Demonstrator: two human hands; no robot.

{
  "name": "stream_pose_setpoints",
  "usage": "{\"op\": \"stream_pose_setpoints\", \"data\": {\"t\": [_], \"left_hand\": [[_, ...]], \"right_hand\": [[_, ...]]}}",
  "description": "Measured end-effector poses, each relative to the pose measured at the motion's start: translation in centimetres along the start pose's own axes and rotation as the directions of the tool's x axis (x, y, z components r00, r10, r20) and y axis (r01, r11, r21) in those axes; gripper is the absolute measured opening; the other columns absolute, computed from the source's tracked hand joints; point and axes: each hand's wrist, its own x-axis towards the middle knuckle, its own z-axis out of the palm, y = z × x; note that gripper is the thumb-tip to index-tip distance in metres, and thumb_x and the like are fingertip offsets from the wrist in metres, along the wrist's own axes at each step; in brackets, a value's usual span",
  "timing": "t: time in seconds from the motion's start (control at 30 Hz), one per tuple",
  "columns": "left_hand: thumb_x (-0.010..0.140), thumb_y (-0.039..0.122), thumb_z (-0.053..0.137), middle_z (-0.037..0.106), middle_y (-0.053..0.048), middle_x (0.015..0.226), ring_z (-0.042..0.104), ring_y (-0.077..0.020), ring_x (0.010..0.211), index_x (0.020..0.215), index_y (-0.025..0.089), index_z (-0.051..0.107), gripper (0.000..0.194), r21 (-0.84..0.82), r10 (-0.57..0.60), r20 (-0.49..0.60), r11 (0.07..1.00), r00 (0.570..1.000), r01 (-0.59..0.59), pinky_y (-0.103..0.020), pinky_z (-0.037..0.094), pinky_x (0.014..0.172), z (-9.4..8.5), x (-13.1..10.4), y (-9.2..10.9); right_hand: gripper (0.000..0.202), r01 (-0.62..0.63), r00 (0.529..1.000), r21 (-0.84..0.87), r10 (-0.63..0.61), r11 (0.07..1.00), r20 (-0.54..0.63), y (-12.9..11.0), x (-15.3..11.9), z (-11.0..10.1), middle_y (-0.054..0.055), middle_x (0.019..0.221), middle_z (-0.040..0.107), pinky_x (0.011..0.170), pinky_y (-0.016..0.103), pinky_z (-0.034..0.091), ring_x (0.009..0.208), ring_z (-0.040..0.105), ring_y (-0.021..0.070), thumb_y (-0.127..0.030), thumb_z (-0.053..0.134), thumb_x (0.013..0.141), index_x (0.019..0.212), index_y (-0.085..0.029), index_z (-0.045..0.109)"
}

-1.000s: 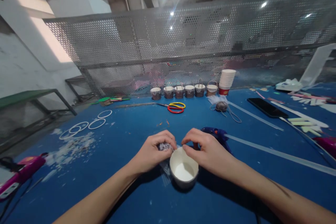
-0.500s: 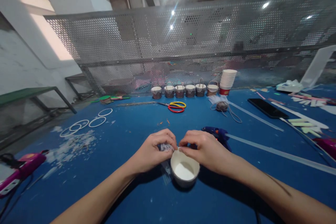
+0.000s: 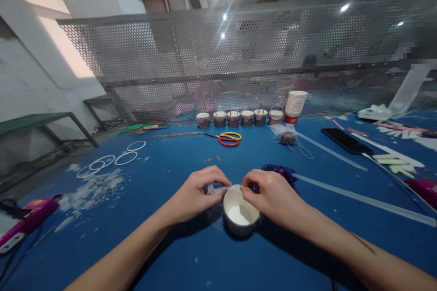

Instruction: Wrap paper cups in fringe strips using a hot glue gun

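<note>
A paper cup (image 3: 241, 223), white inside and greyish outside, stands upright on the blue table below my hands. My left hand (image 3: 205, 188) is closed in a pinch on a whitish, sheer lace strip (image 3: 215, 188) at the cup's far left rim. Part of that strip runs along the far edge of the cup. My right hand (image 3: 264, 191) pinches the cup's rim on the far right, its fingertips hiding what lies between them. Just beyond my right hand lies a dark blue glue gun (image 3: 280, 172), partly covered by the hand.
Along the back stand several small grey-wrapped cups (image 3: 233, 119) and a stack of paper cups (image 3: 295, 105). Scissors (image 3: 229, 139), a ball of grey cord (image 3: 287, 138), a phone (image 3: 346, 140) and white rings (image 3: 126, 158) lie about. A perforated metal screen (image 3: 205, 54) rises behind.
My right hand has shifted slightly right along the rim, so my fingertips are farther apart. The strip now stretches between them, and the cup has turned or shifted slightly.
</note>
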Motion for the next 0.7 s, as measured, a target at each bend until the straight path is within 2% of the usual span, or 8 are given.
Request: {"op": "stream_pose_setpoints", "data": {"t": [0.23,0.33,0.43,0.57,0.7], "left_hand": [[0.08,0.022,0.057,0.064,-0.004,0.081,0.059,-0.0147,0.075,0.08,0.02,0.07,0.013,0.01,-0.001,-0.003,1.0,1.0,0.001,-0.026,0.046,0.07,0.3,-0.2,-0.2],[0.08,0.02,0.056,0.063,-0.004,0.082,0.059,-0.0147,0.075,0.079,0.02,0.069,0.013,0.003,-0.005,-0.001,1.0,1.0,0.005,-0.026,0.046,0.07,0.3,-0.2,-0.3],[0.081,0.018,0.056,0.062,-0.004,0.081,0.058,-0.0139,0.075,0.079,0.019,0.068,0.013,0.014,0.01,-0.005,1.0,1.0,-0.01,-0.026,0.045,0.07,0.3,-0.2,-0.2],[0.079,0.014,0.056,0.06,-0.003,0.08,0.058,-0.0131,0.075,0.076,0.018,0.067,0.012,0.023,0.018,0.001,1.0,1.0,-0.018,-0.025,0.044,0.07,0.3,-0.2,-0.1],[0.079,0.012,0.056,0.061,-0.003,0.081,0.058,-0.0129,0.075,0.076,0.018,0.066,0.012,0.015,0.014,0.009,1.0,1.0,-0.014,-0.024,0.044,0.07,0.3,-0.3,-0.2]], "right_hand": [[0.013,-0.053,0.996,0.166,0.041,0.985,0.074,-0.5,0.1,-1.2,0.002,0.078,0.066,0.06,0.025,0.039,0.067,0.056,0.014,-0.016,0.056,0.082,0.075,-0.019,0.066],[0.012,-0.02,0.998,0.185,0.007,0.983,0.069,-0.6,0.4,-1.4,0.003,0.082,0.066,0.066,0.026,0.042,0.075,0.057,0.0152,-0.013,0.057,0.083,0.078,-0.018,0.067],[0.01,0.026,0.992,0.169,-0.047,0.985,0.118,-0.6,1.0,-1.2,0.003,0.083,0.067,0.071,0.027,0.043,0.079,0.059,0.0161,-0.012,0.061,0.082,0.079,-0.018,0.069],[0.01,0.049,0.983,0.124,-0.07,0.991,0.171,-0.5,1.6,-1.0,0.003,0.078,0.068,0.067,0.026,0.043,0.072,0.06,0.0151,-0.012,0.064,0.081,0.079,-0.018,0.072],[0.008,0.096,0.979,0.003,-0.095,0.995,0.178,-0.6,1.8,-1.1,0.003,0.075,0.069,0.067,0.028,0.04,0.069,0.059,0.016,-0.015,0.066,0.081,0.08,-0.018,0.073]]}}
